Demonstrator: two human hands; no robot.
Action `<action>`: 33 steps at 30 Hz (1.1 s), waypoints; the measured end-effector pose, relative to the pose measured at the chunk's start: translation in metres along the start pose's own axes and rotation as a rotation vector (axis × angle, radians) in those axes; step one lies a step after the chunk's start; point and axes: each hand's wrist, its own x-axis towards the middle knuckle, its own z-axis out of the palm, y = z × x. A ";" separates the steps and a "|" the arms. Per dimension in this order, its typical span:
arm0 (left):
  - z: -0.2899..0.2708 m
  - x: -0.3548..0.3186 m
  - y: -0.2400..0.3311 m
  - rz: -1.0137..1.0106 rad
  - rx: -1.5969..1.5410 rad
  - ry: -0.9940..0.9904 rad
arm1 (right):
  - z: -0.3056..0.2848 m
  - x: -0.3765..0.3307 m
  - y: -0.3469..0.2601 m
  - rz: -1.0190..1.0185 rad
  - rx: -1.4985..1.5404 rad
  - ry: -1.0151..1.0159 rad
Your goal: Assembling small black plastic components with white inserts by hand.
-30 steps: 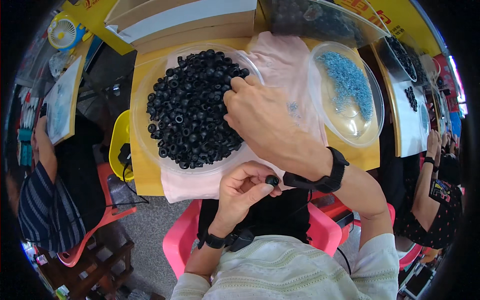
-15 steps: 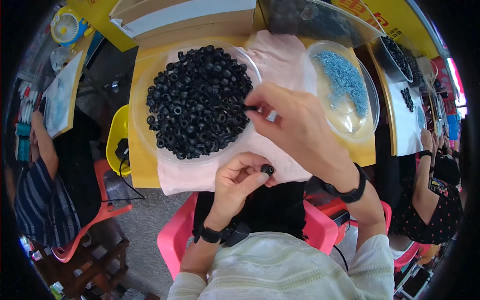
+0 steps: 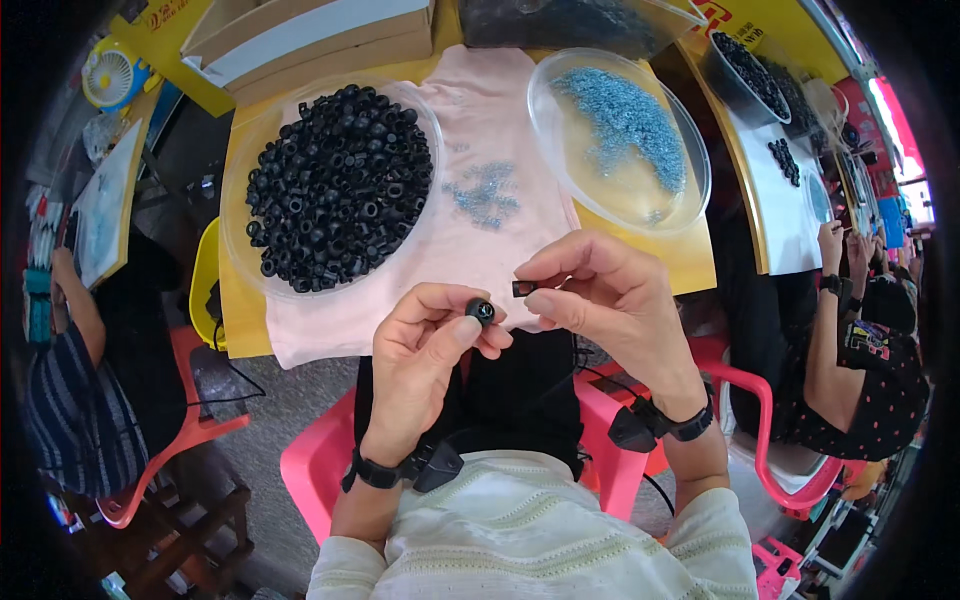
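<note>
Your left hand [image 3: 415,340] pinches a round black piece [image 3: 482,312]; at its 2 o'clock, your right hand [image 3: 622,300] pinches a small black part [image 3: 522,288]; a slack pinch could drop either.

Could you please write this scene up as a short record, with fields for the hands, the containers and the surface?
Left hand: holds a small, rounded black piece at the fingertips
Right hand: pinches a small, short black piece, apart from the left one
Left container: round, clear plastic tray heaped with small black pieces
Right container: round, clear plastic tray partly covered with tiny light-blue pieces
Surface: pale pink cloth, with more tiny pieces scattered between the trays
Far side: brown cardboard box
</note>
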 end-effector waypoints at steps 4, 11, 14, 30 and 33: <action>0.008 -0.004 0.000 0.004 0.036 0.010 | -0.002 -0.004 0.007 -0.103 -0.115 0.029; 0.004 -0.007 -0.008 0.013 0.021 0.027 | -0.019 0.006 0.057 -0.314 -0.752 0.163; 0.003 -0.007 -0.010 0.016 0.014 0.025 | -0.024 0.003 0.062 -0.365 -0.889 0.155; -0.002 -0.007 -0.012 -0.012 -0.007 0.045 | -0.020 0.000 0.040 -0.369 -1.221 -0.071; 0.000 -0.006 -0.011 -0.028 -0.041 0.055 | -0.023 0.005 0.037 -0.372 -0.987 -0.007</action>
